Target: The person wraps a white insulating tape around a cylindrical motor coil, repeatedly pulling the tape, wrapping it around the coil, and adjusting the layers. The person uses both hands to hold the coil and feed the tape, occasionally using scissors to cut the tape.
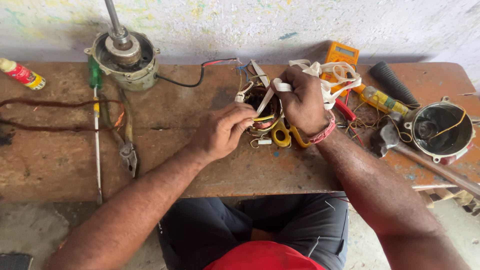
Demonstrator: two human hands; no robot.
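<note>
A round motor stator with copper windings (262, 101) lies in the middle of a worn brown workbench (165, 165). My left hand (223, 131) presses on its near left side, fingers pinched at the winding. My right hand (302, 102) is closed on white cloth tape (334, 79), which runs from a loose bundle behind my fist down into the stator. Yellow-handled scissors (283, 136) rest just below the stator, partly under my right wrist.
A motor housing with a shaft (124, 56) stands at back left, beside a green screwdriver (95, 75), pliers (128, 150) and a small bottle (21, 74). At right lie an orange multimeter (341, 54), a black grip (395, 82), a hammer (387, 137) and a metal end cover (442, 130).
</note>
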